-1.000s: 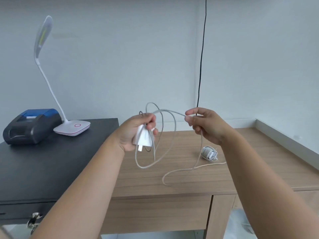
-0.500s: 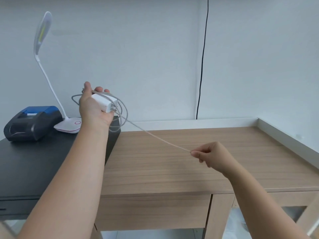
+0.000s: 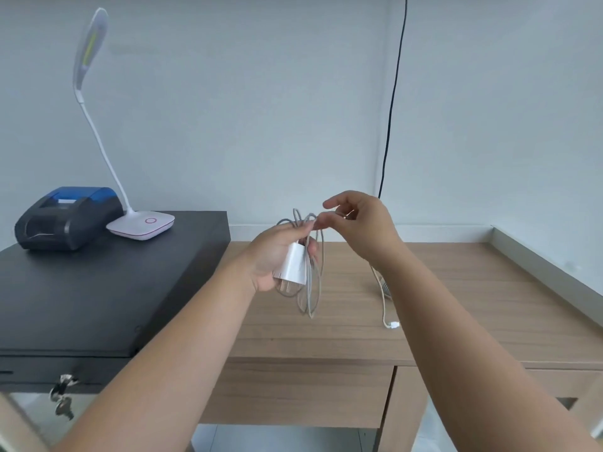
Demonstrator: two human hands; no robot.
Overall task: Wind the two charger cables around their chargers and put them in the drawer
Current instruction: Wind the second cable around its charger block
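- The white charger (image 3: pixel 293 268) sits in the left hand (image 3: pixel 277 256), held up over the wooden desk (image 3: pixel 456 288) with its prongs pointing down; fingers and thumb curl round the block.
- Its grey cable (image 3: pixel 310 272) now hangs in several long loops beside the charger, gathered at the top of the left hand. Half a second ago it ran as one taut line from the raised charger across to the right hand, so another turn has been laid on and the two hands have come back together at mid-desk.
- The right hand (image 3: pixel 359 220) is at the top of the loops, thumb and forefinger pinching the cable, the other fingers loosely curled.
- The loops look slack and long, hanging beside the block rather than tight around it; I judge the winding of this charger well advanced but not finished, and they could slip apart if let go.
- A second cable (image 3: pixel 383 295) lies on the desk behind the right forearm, its small white plug (image 3: pixel 393 325) at the near end. Its charger is hidden by that arm now.
- Neither charger is stowed yet; the drawer (image 3: pixel 293 393) under the desk is closed.
- To the left, a black cabinet (image 3: pixel 98 288) carries a small printer (image 3: pixel 65 216) and a white desk lamp (image 3: pixel 140 223).
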